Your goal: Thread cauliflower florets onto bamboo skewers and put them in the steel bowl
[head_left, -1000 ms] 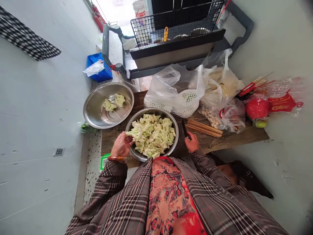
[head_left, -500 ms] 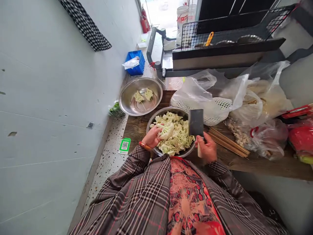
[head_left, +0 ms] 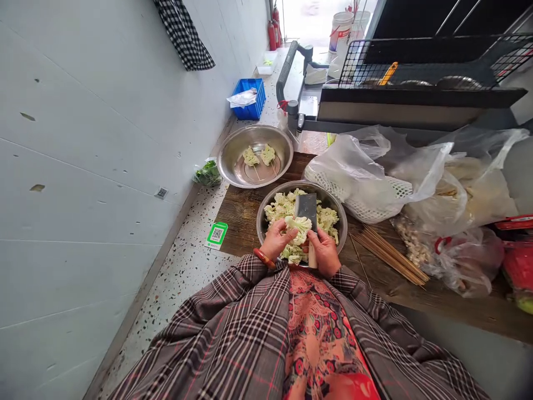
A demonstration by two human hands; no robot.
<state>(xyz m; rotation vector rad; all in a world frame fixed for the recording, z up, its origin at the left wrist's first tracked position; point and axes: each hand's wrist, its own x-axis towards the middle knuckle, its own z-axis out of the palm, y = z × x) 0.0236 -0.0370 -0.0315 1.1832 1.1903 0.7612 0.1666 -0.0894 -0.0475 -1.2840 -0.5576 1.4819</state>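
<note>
QR code (head_left: pixel 217 234) on green card (head_left: pixel 219 225), lettering unreadable

Wooden skewers (head_left: pixel 389 255), a cleaver (head_left: pixel 307 208), a steel basin (head_left: pixel 231 153) and a green QR-code card (head_left: pixel 217 235) suggest a food shop's kitchen.

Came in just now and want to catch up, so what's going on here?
A person is working on cauliflower at a wooden table. The left hand holds a cauliflower piece over a metal bowl of loose florets. The right hand grips a cleaver, its blade also over the bowl, close beside that piece. Beyond, to the left, a wider basin holds two cauliflower pieces on sticks. A bundle of thin sticks lies right of the bowl.
</note>
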